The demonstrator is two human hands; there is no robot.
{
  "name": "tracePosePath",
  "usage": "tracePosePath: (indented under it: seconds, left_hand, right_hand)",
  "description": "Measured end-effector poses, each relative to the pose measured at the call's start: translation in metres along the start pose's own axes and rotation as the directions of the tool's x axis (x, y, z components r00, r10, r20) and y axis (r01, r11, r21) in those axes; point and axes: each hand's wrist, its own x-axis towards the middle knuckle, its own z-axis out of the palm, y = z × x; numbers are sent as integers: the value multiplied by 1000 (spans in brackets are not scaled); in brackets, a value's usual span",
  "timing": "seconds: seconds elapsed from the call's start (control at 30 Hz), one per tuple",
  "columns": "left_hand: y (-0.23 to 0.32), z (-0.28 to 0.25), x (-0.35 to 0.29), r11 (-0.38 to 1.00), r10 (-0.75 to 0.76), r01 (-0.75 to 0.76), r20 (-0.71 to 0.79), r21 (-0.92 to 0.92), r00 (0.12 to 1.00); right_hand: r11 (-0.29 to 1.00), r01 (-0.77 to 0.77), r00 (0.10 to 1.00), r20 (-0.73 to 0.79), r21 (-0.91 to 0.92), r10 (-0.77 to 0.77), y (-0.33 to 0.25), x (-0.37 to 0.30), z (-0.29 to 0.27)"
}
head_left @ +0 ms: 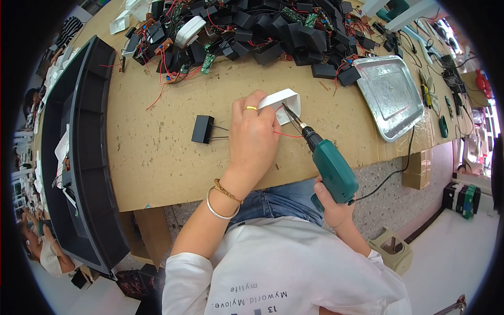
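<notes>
My left hand (253,126), with a ring on one finger, is closed around a small white open plastic housing (288,96), tilted up above the table. My right hand (334,202) grips the handle of a green corded soldering gun (336,168). Its narrow dark tip reaches into the housing's open side; what it touches inside is too small to make out. A thin red wire (287,134) comes out between my left hand and the tool. Left of that hand lies a black rectangular block (202,129), its two leads running under my hand.
Along the far side of the brown-covered table (157,173) spreads a heap of black blocks (273,31), green circuit boards and red wires. A silver metal tray (391,94) sits at the right. To the left stands a long black bin (94,157). The tool's cord (391,181) hangs past the table edge.
</notes>
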Motion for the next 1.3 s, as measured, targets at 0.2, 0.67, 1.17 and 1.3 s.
tracePosePath:
  seconds: [0.2, 0.67, 1.17, 1.3]
  left_hand:
    - [0, 0, 0, 1000, 3, -3, 6, 4, 1000]
    - [0, 1, 2, 1000, 1, -1, 4, 5, 1000]
    - [3, 0, -1, 1000, -1, 0, 12, 16, 1000]
    - [4, 1, 0, 1000, -22, 21, 10, 19, 1000]
  right_hand:
    - [999, -4, 1000, -29, 45, 5, 2, 1, 0]
    - [998, -18, 1000, 7, 66, 17, 8, 1, -1]
    - [1000, -13, 1000, 5, 11, 13, 5, -1, -3]
    - [1000, 4, 1000, 8, 31, -4, 5, 0, -2]
